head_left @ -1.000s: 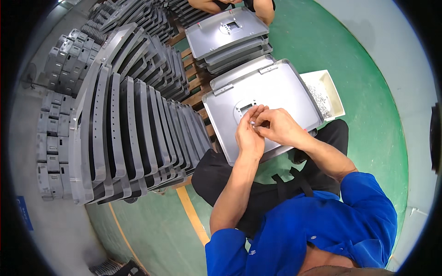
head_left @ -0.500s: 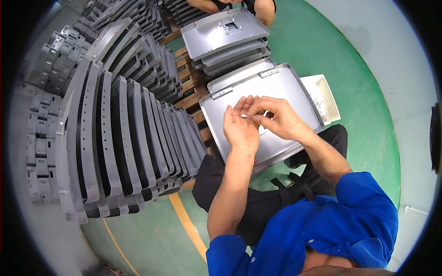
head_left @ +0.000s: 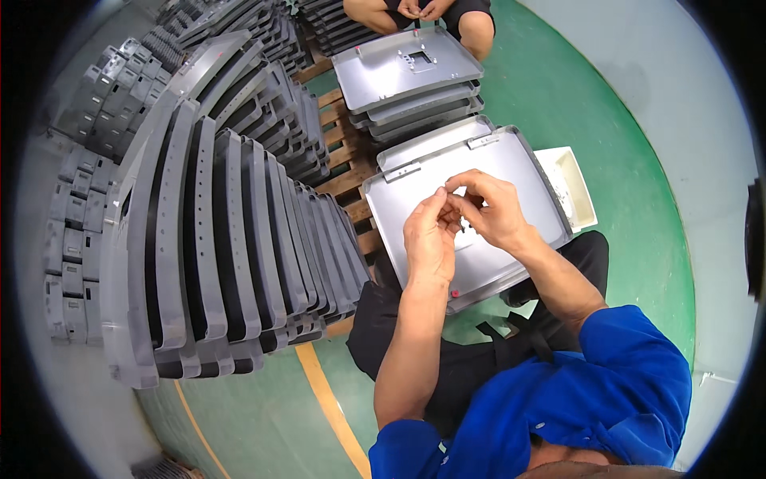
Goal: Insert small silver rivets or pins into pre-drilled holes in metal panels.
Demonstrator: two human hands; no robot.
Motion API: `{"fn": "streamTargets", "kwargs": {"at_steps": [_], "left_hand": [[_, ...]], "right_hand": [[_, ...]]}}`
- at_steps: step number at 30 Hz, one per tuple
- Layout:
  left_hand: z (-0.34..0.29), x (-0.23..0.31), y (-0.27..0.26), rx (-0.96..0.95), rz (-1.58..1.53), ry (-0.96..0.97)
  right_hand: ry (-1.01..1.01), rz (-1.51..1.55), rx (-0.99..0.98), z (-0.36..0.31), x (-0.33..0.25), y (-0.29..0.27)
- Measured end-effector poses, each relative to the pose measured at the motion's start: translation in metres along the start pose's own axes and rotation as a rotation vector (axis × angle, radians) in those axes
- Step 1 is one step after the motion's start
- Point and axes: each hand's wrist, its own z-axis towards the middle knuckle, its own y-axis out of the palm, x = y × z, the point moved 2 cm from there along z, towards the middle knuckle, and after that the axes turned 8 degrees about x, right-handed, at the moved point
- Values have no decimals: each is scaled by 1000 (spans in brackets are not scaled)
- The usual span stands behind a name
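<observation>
silver-grey rectangular metal panel (head_left: 535,191): lying roughly flat mid-view, two small grey metal brackets (head_left: 403,171) near its far edge
left hand (head_left: 431,242): raised over the panel, thumb and fingers curled in, tips up
right hand (head_left: 496,212): fingers bent, tips pinched right up against the left's. can't tell what either one's got, it's hidden
fingertip work: imo stay low over the panel so a dropped bit lands on metal, and pinch lightly
cream plastic bin (head_left: 581,180): just past the panel's right edge
floor: smooth green floor (head_left: 606,132), yellow painted stripe (head_left: 329,407)
left side: long row of upright grey metal panels (head_left: 209,231), slatted wooden pallet (head_left: 351,180) showing beside it
far end: another person (head_left: 476,37) behind a stack of flat grey panels (head_left: 383,76)
</observation>
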Motion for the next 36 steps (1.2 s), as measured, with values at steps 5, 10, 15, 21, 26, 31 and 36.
{"fn": "streamTargets", "kwargs": {"at_steps": [5, 10, 15, 21, 26, 31, 36], "left_hand": [[-2, 3, 0, -10, 33, 32], [-2, -2, -1, -46, -39, -7], [2, -5, -4, 20, -70, -49], [-5, -15, -1, 51, -2, -74], [-17, -25, 13, -123, 137, -139], [-23, -31, 16, -211, 234, -179], [-20, -30, 16, -220, 195, -174]], "right_hand": [[-209, -30, 16, 7, -4, -7], [-236, -59, -47, 7, -8, -10], [-233, -60, -43, 3, -2, -5], [391, 235, 108, 13, 47, 10], [473, 45, 17, 11, 146, 75], [422, -100, -43, 6, 199, 123], [296, -211, -105, 6, 213, 146]]}}
